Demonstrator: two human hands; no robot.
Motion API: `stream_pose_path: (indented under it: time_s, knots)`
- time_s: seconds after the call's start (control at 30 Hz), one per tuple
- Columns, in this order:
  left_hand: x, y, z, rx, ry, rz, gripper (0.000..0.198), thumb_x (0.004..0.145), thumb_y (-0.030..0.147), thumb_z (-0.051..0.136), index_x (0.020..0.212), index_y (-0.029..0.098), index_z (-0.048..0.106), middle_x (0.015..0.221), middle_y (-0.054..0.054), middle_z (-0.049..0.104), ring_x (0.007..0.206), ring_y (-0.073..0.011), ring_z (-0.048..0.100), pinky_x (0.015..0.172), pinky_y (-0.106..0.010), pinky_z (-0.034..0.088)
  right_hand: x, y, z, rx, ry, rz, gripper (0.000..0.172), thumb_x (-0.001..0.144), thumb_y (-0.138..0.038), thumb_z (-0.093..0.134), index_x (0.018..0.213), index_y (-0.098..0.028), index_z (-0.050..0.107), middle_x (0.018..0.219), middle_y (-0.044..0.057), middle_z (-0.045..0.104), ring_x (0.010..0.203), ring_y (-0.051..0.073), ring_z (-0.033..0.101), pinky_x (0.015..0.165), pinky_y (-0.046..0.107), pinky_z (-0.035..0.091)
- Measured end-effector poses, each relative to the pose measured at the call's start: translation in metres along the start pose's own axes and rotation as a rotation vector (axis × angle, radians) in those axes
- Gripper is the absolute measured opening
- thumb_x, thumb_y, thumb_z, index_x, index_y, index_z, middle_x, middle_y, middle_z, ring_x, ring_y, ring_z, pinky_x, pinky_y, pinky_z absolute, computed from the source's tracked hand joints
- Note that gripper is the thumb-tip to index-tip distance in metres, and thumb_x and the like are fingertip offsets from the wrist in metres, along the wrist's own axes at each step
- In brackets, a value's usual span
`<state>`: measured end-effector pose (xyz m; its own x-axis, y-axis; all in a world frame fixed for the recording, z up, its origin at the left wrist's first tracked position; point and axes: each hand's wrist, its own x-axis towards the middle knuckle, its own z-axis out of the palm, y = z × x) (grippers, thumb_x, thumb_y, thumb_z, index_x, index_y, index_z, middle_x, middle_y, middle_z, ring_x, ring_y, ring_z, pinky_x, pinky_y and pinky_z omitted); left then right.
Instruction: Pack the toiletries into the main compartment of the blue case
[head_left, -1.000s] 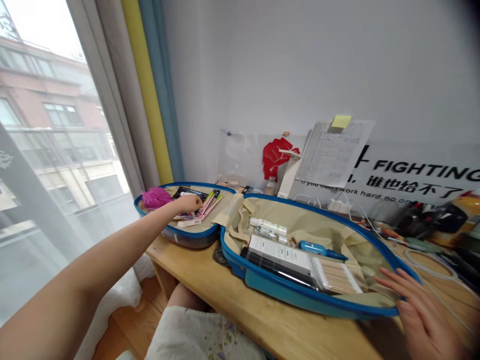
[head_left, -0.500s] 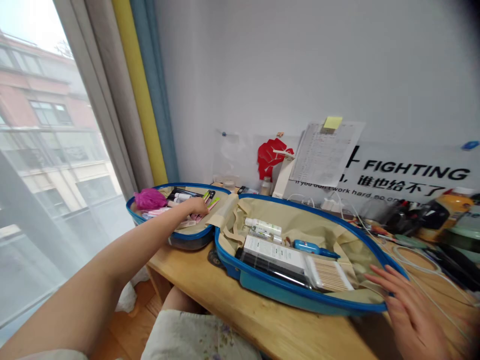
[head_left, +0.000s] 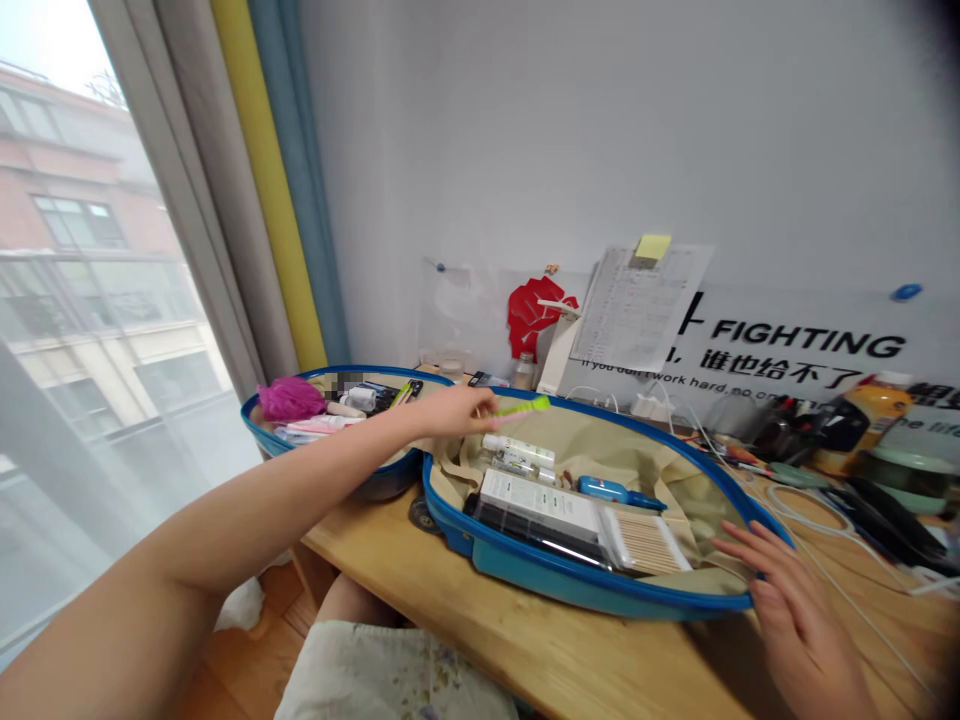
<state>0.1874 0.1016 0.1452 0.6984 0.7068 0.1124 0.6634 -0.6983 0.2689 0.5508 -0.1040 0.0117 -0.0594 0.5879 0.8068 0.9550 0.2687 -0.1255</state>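
A blue suitcase lies open on the wooden desk, its near half [head_left: 570,585] lined in beige and its far half [head_left: 259,425] by the window. My left hand [head_left: 454,410] is closed on a green and pink stick-like item [head_left: 525,407], held above the hinge between the two halves. My right hand [head_left: 787,600] lies flat with fingers spread on the near half's right rim. In the near half lie a white box [head_left: 544,500], a white bottle [head_left: 517,450], a blue tube [head_left: 619,492] and a pack of cotton swabs [head_left: 645,540]. A pink puff [head_left: 289,398] sits in the far half.
A wall sign [head_left: 810,345] and pinned papers [head_left: 637,305] stand behind the case. Cables, pens, an orange bottle [head_left: 862,415] and a green lidded dish [head_left: 907,475] crowd the desk's right end. Curtains [head_left: 277,190] and a window are at left. My lap is under the desk edge.
My left hand lifted a green and pink item out of the far half and carried it right, over the hinge. My right hand stayed on the rim. The view shifted slightly right.
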Motion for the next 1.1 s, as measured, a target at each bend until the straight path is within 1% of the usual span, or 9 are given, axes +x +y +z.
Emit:
stream_pose_path:
  time_s: [0.07, 0.13, 0.23, 0.33, 0.6, 0.9, 0.97, 1.03, 1.1]
  knots:
    - [0.004, 0.02, 0.015, 0.084, -0.103, 0.075, 0.032, 0.082, 0.043, 0.059, 0.106, 0.021, 0.06, 0.102, -0.003, 0.069, 0.089, -0.0183, 0.063, 0.071, -0.023, 0.043, 0.001, -0.002, 0.0, 0.0, 0.0, -0.002, 0.03, 0.092, -0.032, 0.035, 0.101, -0.02, 0.061, 0.112, 0.012, 0.065, 0.12, 0.031, 0.054, 0.089, 0.053, 0.05]
    - [0.008, 0.032, 0.032, 0.157, -0.188, 0.073, 0.032, 0.082, 0.041, 0.06, 0.109, 0.022, 0.06, 0.108, -0.004, 0.068, 0.094, -0.019, 0.063, 0.072, -0.023, 0.043, 0.002, -0.003, -0.001, 0.006, 0.006, -0.001, 0.031, 0.092, -0.033, 0.034, 0.1, -0.02, 0.062, 0.111, 0.012, 0.066, 0.12, 0.031, 0.054, 0.089, 0.052, 0.051]
    - [0.013, 0.039, 0.052, 0.199, -0.259, 0.035, 0.034, 0.081, 0.04, 0.063, 0.11, 0.022, 0.061, 0.11, -0.005, 0.068, 0.097, -0.0211, 0.063, 0.071, -0.024, 0.044, 0.002, -0.003, 0.0, 0.01, 0.01, 0.001, 0.032, 0.092, -0.034, 0.034, 0.099, -0.021, 0.062, 0.111, 0.012, 0.066, 0.121, 0.031, 0.054, 0.088, 0.052, 0.051]
    - [0.016, 0.04, 0.061, 0.207, -0.281, 0.023, 0.033, 0.079, 0.04, 0.064, 0.107, 0.021, 0.062, 0.108, -0.006, 0.069, 0.096, -0.0225, 0.063, 0.071, -0.025, 0.045, 0.002, -0.002, 0.0, 0.015, 0.003, 0.008, 0.032, 0.092, -0.034, 0.034, 0.1, -0.021, 0.062, 0.112, 0.012, 0.066, 0.121, 0.031, 0.053, 0.089, 0.054, 0.05]
    - [0.024, 0.048, 0.066, 0.186, -0.33, 0.035, 0.031, 0.079, 0.038, 0.063, 0.105, 0.02, 0.063, 0.107, -0.007, 0.068, 0.096, -0.0217, 0.063, 0.073, -0.025, 0.045, 0.002, -0.003, 0.0, 0.036, -0.005, 0.046, 0.034, 0.092, -0.038, 0.034, 0.099, -0.021, 0.064, 0.111, 0.011, 0.066, 0.122, 0.03, 0.053, 0.092, 0.053, 0.049]
    - [0.026, 0.044, 0.069, 0.14, -0.343, 0.054, 0.035, 0.081, 0.037, 0.062, 0.111, 0.019, 0.063, 0.108, -0.006, 0.069, 0.096, -0.0206, 0.063, 0.074, -0.025, 0.045, 0.002, -0.002, -0.001, 0.013, 0.0, 0.006, 0.032, 0.092, -0.034, 0.034, 0.099, -0.021, 0.062, 0.111, 0.011, 0.066, 0.12, 0.03, 0.054, 0.089, 0.053, 0.051]
    - [0.026, 0.044, 0.069, 0.127, -0.334, 0.053, 0.039, 0.08, 0.039, 0.063, 0.114, 0.02, 0.062, 0.109, -0.006, 0.068, 0.096, -0.0204, 0.063, 0.075, -0.024, 0.046, 0.004, -0.004, -0.001, 0.018, 0.006, 0.017, 0.033, 0.091, -0.036, 0.034, 0.098, -0.021, 0.063, 0.11, 0.011, 0.067, 0.119, 0.03, 0.055, 0.089, 0.053, 0.05]
    - [0.025, 0.044, 0.066, 0.115, -0.311, 0.06, 0.044, 0.079, 0.043, 0.064, 0.117, 0.02, 0.061, 0.114, -0.006, 0.067, 0.101, -0.0207, 0.062, 0.078, -0.025, 0.046, 0.005, -0.005, -0.003, 0.026, 0.0, 0.039, 0.033, 0.091, -0.037, 0.035, 0.096, -0.022, 0.064, 0.109, 0.011, 0.067, 0.119, 0.03, 0.056, 0.09, 0.052, 0.051]
    - [0.024, 0.041, 0.057, 0.067, -0.223, 0.054, 0.043, 0.08, 0.045, 0.063, 0.116, 0.022, 0.062, 0.117, -0.004, 0.066, 0.104, -0.0198, 0.061, 0.083, -0.024, 0.046, 0.005, -0.005, -0.003, 0.032, -0.016, 0.061, 0.033, 0.09, -0.039, 0.036, 0.095, -0.022, 0.064, 0.109, 0.011, 0.068, 0.118, 0.03, 0.056, 0.09, 0.052, 0.051]
